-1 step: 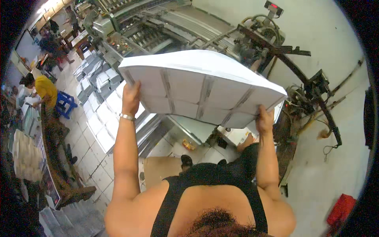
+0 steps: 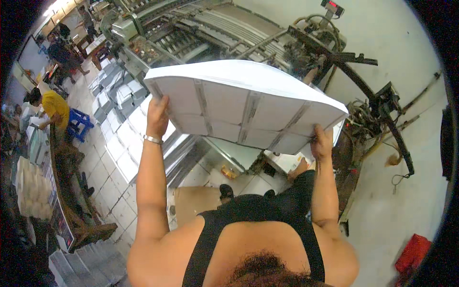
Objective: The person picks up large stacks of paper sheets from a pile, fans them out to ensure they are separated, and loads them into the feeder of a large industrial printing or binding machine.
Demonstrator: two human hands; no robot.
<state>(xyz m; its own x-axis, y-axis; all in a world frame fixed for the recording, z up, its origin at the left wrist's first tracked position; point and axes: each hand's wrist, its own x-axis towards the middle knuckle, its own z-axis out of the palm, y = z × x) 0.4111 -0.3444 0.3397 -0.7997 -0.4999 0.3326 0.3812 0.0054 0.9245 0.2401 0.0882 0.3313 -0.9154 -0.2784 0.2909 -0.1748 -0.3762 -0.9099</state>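
Observation:
A thick stack of large printed paper sheets (image 2: 224,112) is held up in front of me, its upper side bowed and its faint grid of panels facing me. My left hand (image 2: 158,115) grips its left edge, with the fingers mostly hidden behind the paper. On the opposite edge my right hand (image 2: 322,142) is closed round the lower right corner. Behind the stack, partly covered by it, stands a large metal machine (image 2: 210,36) with rollers and bars. Beneath my left arm lies a broad pile of white printed sheets (image 2: 125,150).
Several bundles of paper (image 2: 112,86) cover the tiled floor at the left. A person in a yellow shirt (image 2: 55,107) sits beside a blue stool (image 2: 79,125). Dark machine arms (image 2: 358,86) reach out at the right. A cardboard sheet (image 2: 191,203) lies by my feet.
Hardly anything differs: the paper stack and both hands keep almost the same place. At the far left, people in the background have shifted slightly.

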